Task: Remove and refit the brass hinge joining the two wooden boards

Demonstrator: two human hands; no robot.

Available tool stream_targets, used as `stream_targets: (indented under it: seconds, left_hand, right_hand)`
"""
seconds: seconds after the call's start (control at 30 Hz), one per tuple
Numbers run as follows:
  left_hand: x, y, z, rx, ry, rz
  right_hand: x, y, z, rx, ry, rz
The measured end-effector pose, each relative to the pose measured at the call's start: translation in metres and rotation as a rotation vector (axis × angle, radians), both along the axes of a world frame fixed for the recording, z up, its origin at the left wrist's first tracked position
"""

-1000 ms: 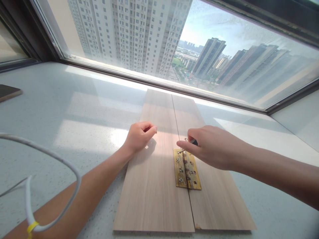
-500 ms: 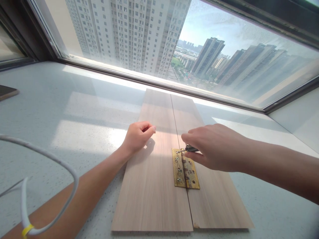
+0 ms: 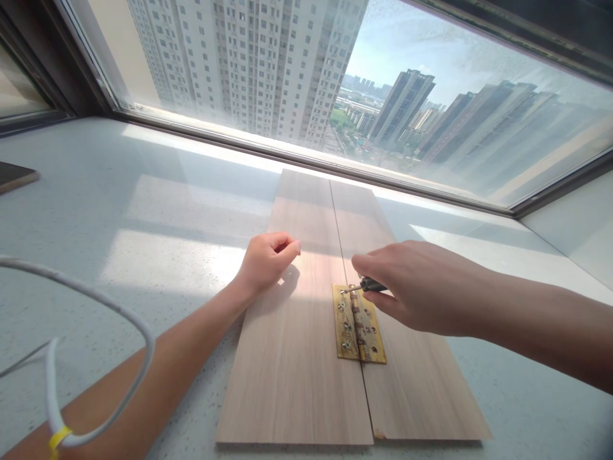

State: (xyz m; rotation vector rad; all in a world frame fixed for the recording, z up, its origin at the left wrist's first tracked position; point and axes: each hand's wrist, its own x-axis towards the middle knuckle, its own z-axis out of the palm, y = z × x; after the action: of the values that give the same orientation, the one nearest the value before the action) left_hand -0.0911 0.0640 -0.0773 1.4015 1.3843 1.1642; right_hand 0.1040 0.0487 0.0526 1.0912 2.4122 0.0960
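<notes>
Two long wooden boards lie side by side on the pale sill, the left board (image 3: 292, 358) and the right board (image 3: 421, 390), joined by a worn brass hinge (image 3: 358, 323) across their seam. My right hand (image 3: 414, 287) is closed round a small dark-handled screwdriver (image 3: 368, 285). Its metal tip touches the hinge's top left corner, at a screw. My left hand (image 3: 265, 260) rests on the left board as a loose fist, thumb against the curled fingers, with nothing visible inside it.
A white cable (image 3: 96, 358) with a yellow tie loops over my left forearm at the lower left. A flat dark object (image 3: 14, 176) lies at the far left edge. The window frame (image 3: 306, 160) runs just behind the boards, with tall buildings outside.
My right hand drew back slightly to the right and turned, bringing the screwdriver tip down onto the hinge's top left corner. My left hand stayed put.
</notes>
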Motion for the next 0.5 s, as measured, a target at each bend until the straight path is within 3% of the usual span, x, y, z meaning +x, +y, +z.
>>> stream_targets:
  seconds: [0.23, 0.5]
  left_hand:
    - [0.0004, 0.0000, -0.0006, -0.001, 0.015, 0.006]
    - [0.0004, 0.0001, -0.0010, 0.011, 0.024, 0.009]
  right_hand:
    - [-0.0009, -0.0035, -0.0051, 0.069, 0.027, -0.134]
    - [0.0029, 0.0032, 0.0007, -0.146, 0.139, 0.050]
